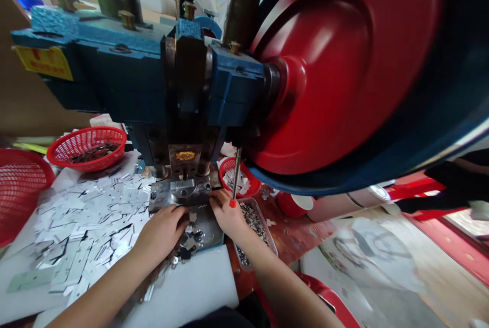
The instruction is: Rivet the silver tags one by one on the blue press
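Observation:
My left hand [162, 231] is at the front left of the steel die block [183, 190] under a blue press [145, 71]. Its fingers are curled together, and whatever they hold is hidden. At the block's right front edge, my right hand [231, 218] has its fingers stretched forward, with nothing visible in them. A metal rod with a red tip [233, 202] hangs from the press and overlaps my right hand in view. Between my hands, small metal pieces [192, 236] lie on a metal plate [212, 226].
Flat metal strips [99, 226] cover the left side. Red baskets [86, 147] stand behind them, and another red basket [250, 180] sits behind my right hand. A clear tub [263, 223] holds small metal parts. The big red flywheel [344, 63] fills the upper right.

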